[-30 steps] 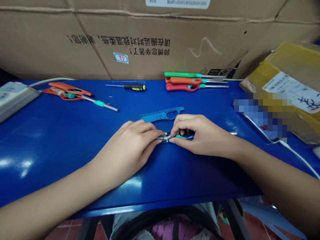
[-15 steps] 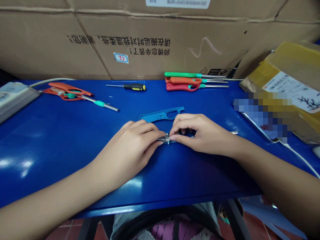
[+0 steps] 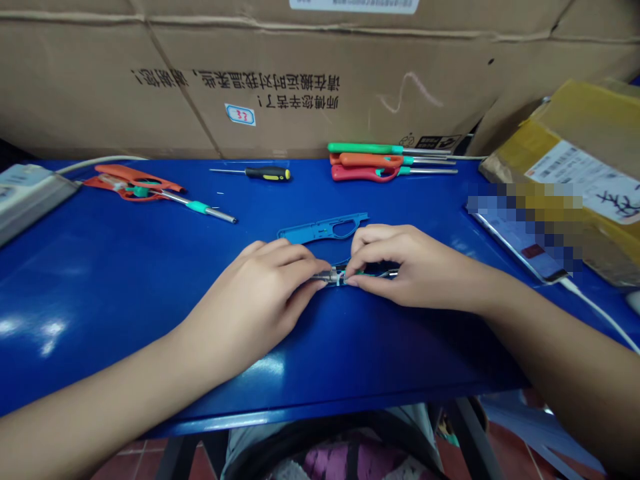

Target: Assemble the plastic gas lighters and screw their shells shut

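A partly taken-apart blue long-neck lighter (image 3: 338, 275) lies on the blue table between my hands, its inner parts showing. My left hand (image 3: 275, 283) is closed, thumb and fingertips pinching the grey, tank-like part at its left end. My right hand (image 3: 400, 267) pinches at a small pale fitting beside that part, its fingers hiding most of the lighter's right side. Just behind lies the other half of a blue lighter shell (image 3: 320, 230), inner face up. A bit of metal tube (image 3: 393, 273) shows under my right hand.
An opened orange lighter (image 3: 145, 187) and a screwdriver (image 3: 267, 173) lie at the back left. Several whole lighters (image 3: 367, 160) are stacked before a large cardboard box (image 3: 280, 127). A phone (image 3: 525, 240) on a cable and a taped box (image 3: 575, 127) stand right; a power strip (image 3: 35, 193), left.
My right hand has shifted slightly right and its fingertips have drawn back a little, showing more of the pale fitting. My left hand keeps its pinch.
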The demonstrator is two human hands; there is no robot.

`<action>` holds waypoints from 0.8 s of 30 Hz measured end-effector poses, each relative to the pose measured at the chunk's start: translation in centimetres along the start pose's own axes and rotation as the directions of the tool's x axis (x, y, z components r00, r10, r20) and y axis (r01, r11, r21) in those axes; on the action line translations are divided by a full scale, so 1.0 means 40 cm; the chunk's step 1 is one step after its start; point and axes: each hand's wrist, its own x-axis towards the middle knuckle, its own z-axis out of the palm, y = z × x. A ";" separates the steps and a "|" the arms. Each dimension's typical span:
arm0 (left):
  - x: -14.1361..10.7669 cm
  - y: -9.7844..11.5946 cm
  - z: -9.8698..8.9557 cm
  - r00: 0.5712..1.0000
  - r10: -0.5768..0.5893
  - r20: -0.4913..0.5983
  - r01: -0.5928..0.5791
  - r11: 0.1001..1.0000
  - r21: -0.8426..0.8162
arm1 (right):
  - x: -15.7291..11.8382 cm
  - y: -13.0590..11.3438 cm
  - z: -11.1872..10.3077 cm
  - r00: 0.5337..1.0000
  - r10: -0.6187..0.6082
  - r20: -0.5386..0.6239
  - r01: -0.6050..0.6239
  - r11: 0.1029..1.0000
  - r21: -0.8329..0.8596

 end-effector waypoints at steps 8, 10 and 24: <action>0.005 0.000 0.005 1.000 0.008 0.018 -0.007 0.999 -0.032 | 0.001 0.004 0.009 0.998 -0.058 0.011 0.059 0.996 -0.068; 0.005 0.000 0.006 1.000 0.009 0.019 -0.008 1.000 -0.030 | 0.002 0.004 0.011 0.998 -0.061 0.010 0.061 0.995 -0.076; 0.002 0.000 0.006 0.999 0.014 -0.029 -0.016 0.999 -0.050 | 0.002 -0.005 -0.002 0.999 0.038 0.006 -0.038 0.999 0.036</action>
